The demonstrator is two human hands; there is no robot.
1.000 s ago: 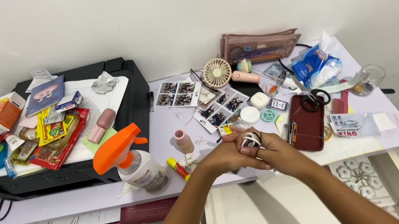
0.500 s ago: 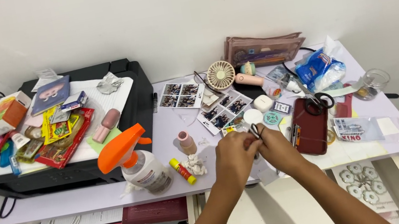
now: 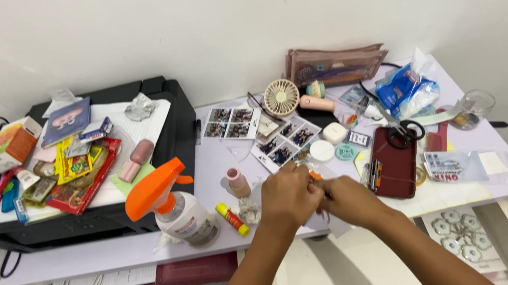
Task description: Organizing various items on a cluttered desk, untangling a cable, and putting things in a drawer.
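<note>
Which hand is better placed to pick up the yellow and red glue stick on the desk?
Left, probably. The left hand is right beside the glue stick, while the right hand sits farther off, on the side toward the dark red phone case. Both hands meet over something small.

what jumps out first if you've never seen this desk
The spray bottle with its bright orange trigger stands at the desk's front, left of the two hands, which meet over something small. At the far left a black printer is heaped with packets and boxes, and a blue plastic bag lies at the back right.
</note>
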